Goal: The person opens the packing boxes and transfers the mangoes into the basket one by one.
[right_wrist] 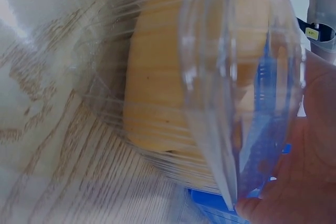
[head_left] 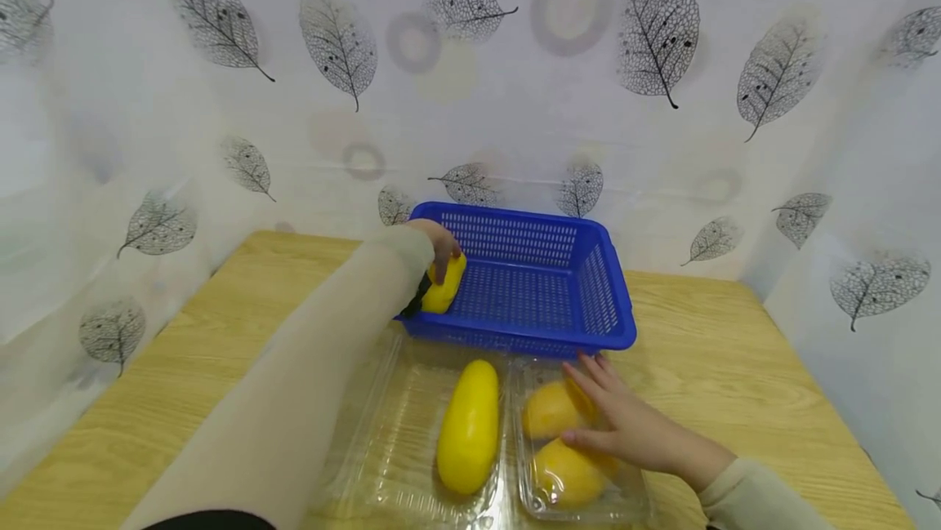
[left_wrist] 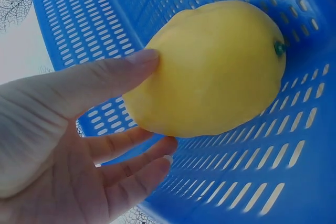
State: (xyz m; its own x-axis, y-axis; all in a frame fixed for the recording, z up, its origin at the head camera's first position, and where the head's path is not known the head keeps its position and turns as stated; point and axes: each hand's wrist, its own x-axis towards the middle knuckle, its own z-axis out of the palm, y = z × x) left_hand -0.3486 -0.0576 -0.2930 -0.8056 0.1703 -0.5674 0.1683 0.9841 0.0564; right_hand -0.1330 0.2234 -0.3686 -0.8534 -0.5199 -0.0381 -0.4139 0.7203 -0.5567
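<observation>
My left hand [head_left: 439, 246] reaches into the left end of the blue basket [head_left: 625, 326]. It grips a smooth yellow fruit [left_wrist: 210, 72] with a small green stem end, thumb on one side and fingers below. In the left wrist view the fruit is close against the slotted basket wall. My right hand [head_left: 625, 424] rests with fingers spread on a clear plastic box [head_left: 621, 501] at the front. Two orange-yellow fruits [head_left: 566, 473] show inside that box, partly hidden by the hand.
Left of the box, a clear plastic tray [head_left: 397, 432] holds a long yellow fruit [head_left: 470, 424]. Everything stands on a wood-grain table [head_left: 735, 383]. Behind it hangs a pale leaf-print cloth [head_left: 507, 105]. My left forearm crosses the table's left part.
</observation>
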